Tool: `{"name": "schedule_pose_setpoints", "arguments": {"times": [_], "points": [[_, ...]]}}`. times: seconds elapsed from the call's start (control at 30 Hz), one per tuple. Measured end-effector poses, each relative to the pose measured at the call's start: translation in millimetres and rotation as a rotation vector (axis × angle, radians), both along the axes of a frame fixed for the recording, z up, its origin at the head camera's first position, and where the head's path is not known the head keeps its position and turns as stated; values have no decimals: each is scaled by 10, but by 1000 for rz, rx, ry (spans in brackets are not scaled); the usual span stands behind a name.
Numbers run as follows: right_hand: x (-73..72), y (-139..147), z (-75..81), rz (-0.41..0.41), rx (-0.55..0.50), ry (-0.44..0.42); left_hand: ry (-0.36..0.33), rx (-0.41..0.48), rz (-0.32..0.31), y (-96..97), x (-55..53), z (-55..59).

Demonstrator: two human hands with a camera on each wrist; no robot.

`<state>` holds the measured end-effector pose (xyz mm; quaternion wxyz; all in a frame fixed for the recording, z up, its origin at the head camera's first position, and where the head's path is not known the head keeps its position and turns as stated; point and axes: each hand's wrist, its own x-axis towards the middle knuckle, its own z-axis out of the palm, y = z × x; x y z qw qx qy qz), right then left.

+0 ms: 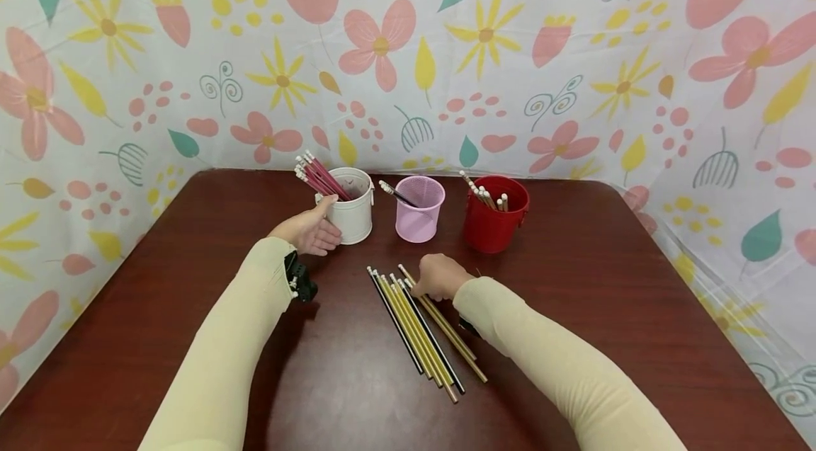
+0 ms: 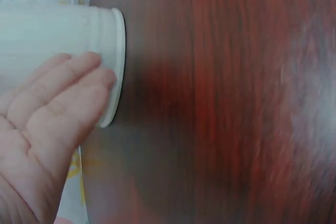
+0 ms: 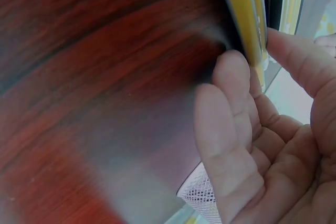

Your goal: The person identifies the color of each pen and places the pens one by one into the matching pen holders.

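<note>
My left hand (image 1: 309, 230) lies against the side of a white bucket (image 1: 353, 221), its fingers nearly straight and the thumb up at the rim. Pink pencils (image 1: 321, 176) with white erasers lean in that bucket. On the table, my right hand (image 1: 441, 277) pinches gold pencils (image 3: 239, 9) near their eraser ends, between thumb and fingertips. These lie slightly right of a fanned row of yellow-gold pencils (image 1: 414, 334) and black pencils (image 1: 395, 321), erasers pointing away from me. The palm hides part of the held pencils in the head view.
Behind the row stands a pink mesh cup (image 1: 417, 226) with dark pencils (image 1: 403, 198). A red bucket (image 1: 491, 231) to its right holds several brown pencils (image 1: 487, 197). A flower-patterned cloth (image 1: 382, 118) hangs behind the dark wooden table (image 1: 612, 281).
</note>
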<state>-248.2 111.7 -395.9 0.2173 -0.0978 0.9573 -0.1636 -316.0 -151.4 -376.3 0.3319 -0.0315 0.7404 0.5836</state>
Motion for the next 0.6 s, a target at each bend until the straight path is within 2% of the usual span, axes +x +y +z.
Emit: {"name": "schedule_pose_setpoints", "arguments": {"times": [0.1,0.2,0.33,0.4,0.5,0.6], "points": [[-12,13,-11,12,-6,-19,-4,-30,-60,-42,-15,15],[-22,21,-10,22,-2,-38,1,-64,-78,-66,-23,36],[-26,47,28,43,-10,-30,31,-114,-77,-72,-20,80],[-31,86,74,56,-36,-1,53,-124,-81,-65,-19,102],[-52,165,167,68,-111,21,65,-112,-71,-62,-16,105],[-81,291,276,73,-192,7,63,-83,-44,-58,-20,87]]}}
